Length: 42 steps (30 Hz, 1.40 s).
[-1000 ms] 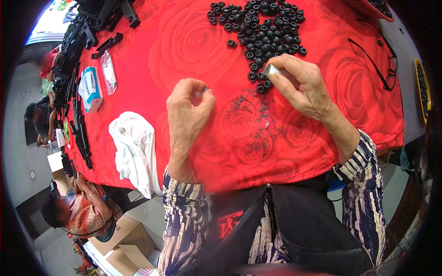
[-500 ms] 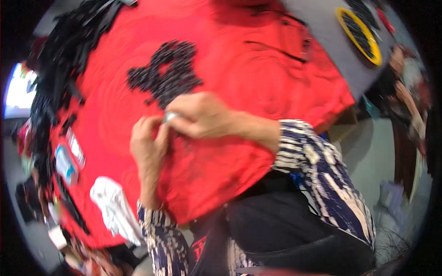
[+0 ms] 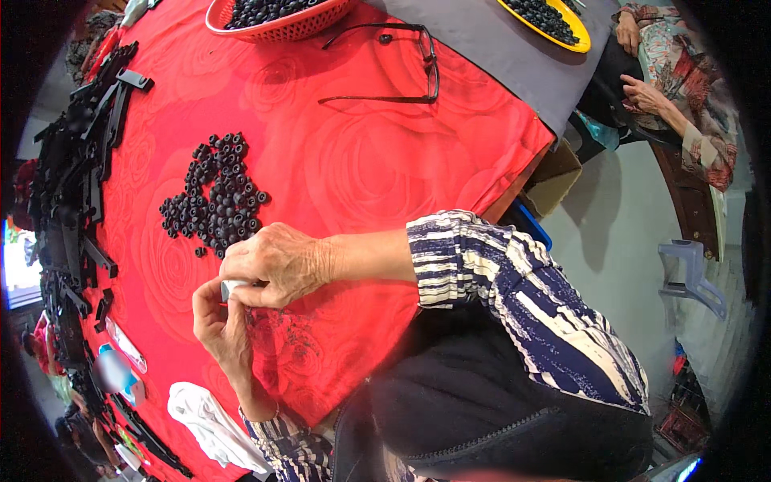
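My right hand (image 3: 277, 263) is closed, its thumb and fingertips pinched together against those of my left hand (image 3: 225, 331). My left hand is closed as well, thumb and forefinger meeting. A small whitish piece (image 3: 231, 287) shows where the fingertips meet; whether it is held or wrapped on a finger I cannot tell. Anything else in the pinch is hidden. Just beyond my hands, a loose pile of small black ring-like caps (image 3: 229, 201) lies on the red rose-patterned cloth (image 3: 361, 161).
Long black plastic strips (image 3: 72, 201) are heaped along the left edge. At the far side stand a red basket (image 3: 289, 24) and a yellow plate (image 3: 585, 40), both with black caps. Glasses (image 3: 430, 72) lie there too. A white cloth (image 3: 201, 410) lies near left; another person's hand (image 3: 642, 92) shows at right.
The view has shifted, so the red basket shows more and the pile sits lower and further left. Both hands remain pinched together near the pile.
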### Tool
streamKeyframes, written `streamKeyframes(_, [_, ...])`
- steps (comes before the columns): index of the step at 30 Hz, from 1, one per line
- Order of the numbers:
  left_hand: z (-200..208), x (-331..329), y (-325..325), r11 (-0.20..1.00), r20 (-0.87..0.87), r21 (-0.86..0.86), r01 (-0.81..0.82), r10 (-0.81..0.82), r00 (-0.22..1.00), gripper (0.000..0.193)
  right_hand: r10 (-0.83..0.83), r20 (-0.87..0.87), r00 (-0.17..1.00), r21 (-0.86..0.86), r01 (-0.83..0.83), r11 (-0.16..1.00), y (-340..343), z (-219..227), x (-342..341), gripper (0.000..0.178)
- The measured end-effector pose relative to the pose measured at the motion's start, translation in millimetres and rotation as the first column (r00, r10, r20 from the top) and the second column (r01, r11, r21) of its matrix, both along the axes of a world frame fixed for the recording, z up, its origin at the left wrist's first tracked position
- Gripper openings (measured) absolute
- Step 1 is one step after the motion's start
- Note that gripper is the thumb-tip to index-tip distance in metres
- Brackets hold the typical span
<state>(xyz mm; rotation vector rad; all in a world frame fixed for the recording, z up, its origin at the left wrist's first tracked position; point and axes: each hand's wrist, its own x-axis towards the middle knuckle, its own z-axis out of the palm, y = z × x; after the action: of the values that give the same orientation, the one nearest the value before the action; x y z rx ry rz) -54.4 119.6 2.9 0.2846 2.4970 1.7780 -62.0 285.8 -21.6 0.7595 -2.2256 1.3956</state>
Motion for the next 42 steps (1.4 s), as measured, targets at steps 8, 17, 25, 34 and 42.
streamKeyframes(8, [-7, 9, -32, 0.787, 0.429, 0.615, -0.049, -0.282, 0.858, 0.032, 0.115, -0.060, 0.992, -0.142, -0.122, 0.982, -8, 7, 11, 0.029])
streamKeyframes(17, [-5, 15, -26, 0.594, 0.464, 0.796, -0.121, -0.468, 0.752, 0.035, 0.192, -0.077, 0.978, -0.126, -0.201, 0.971, -9, 9, 13, 0.026])
streamKeyframes(25, [-5, 14, -18, 0.709, 0.529, 0.698, -0.104, -0.412, 0.742, 0.022, 0.301, 0.108, 0.947, -0.147, -0.284, 0.947, 4, 13, 8, 0.023])
streamKeyframes(34, [-4, 17, -22, 0.523, 0.513, 0.829, -0.197, -0.572, 0.640, 0.019, 0.349, 0.178, 0.920, -0.085, -0.339, 0.937, 7, 28, 10, 0.025])
streamKeyframes(42, [-6, 20, -23, 0.515, 0.437, 0.849, -0.120, -0.555, 0.708, 0.020, 0.273, 0.001, 0.962, -0.008, -0.273, 0.962, 4, 27, 17, 0.026])
